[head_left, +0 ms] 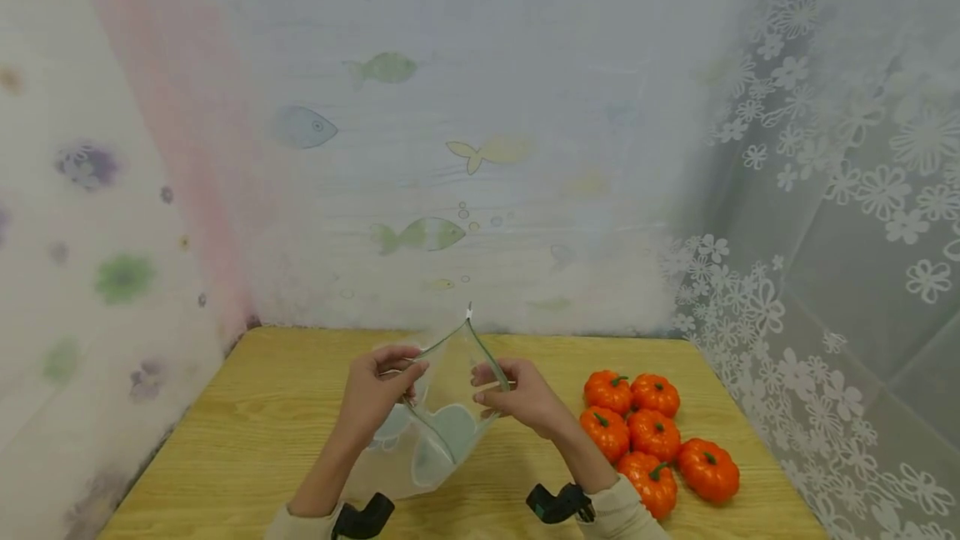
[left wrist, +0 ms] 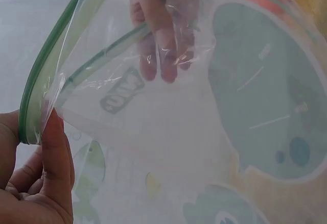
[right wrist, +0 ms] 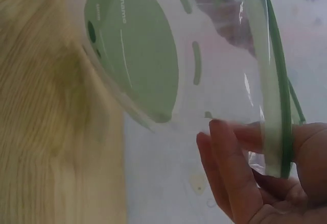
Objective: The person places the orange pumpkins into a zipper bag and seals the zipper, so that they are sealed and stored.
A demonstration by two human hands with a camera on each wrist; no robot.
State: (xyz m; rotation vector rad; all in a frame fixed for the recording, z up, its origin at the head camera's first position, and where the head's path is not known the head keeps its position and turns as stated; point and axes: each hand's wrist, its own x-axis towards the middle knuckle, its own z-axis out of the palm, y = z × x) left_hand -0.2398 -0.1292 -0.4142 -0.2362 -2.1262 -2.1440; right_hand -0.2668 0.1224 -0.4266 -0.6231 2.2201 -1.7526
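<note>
A clear plastic zip bag point(head_left: 444, 433) with green zip edges and pale green printed shapes is held up over the table, its mouth spread apart. My left hand point(head_left: 378, 382) pinches one side of the mouth between thumb and fingers. The opposite side is gripped by my right hand point(head_left: 521, 394), whose fingertips show through the film in the left wrist view. A small white zip slider point(head_left: 468, 312) sits at the top corner where the green edges point(left wrist: 43, 66) meet. Inside the bag nothing shows.
Several orange toy pumpkins point(head_left: 654, 434) with green stems cluster on the wooden table point(head_left: 255, 423), to the right of my right forearm. Behind the table hangs a pale curtain point(head_left: 525, 257) with printed fish. A flower-patterned sheer curtain point(head_left: 795, 365) borders the right side.
</note>
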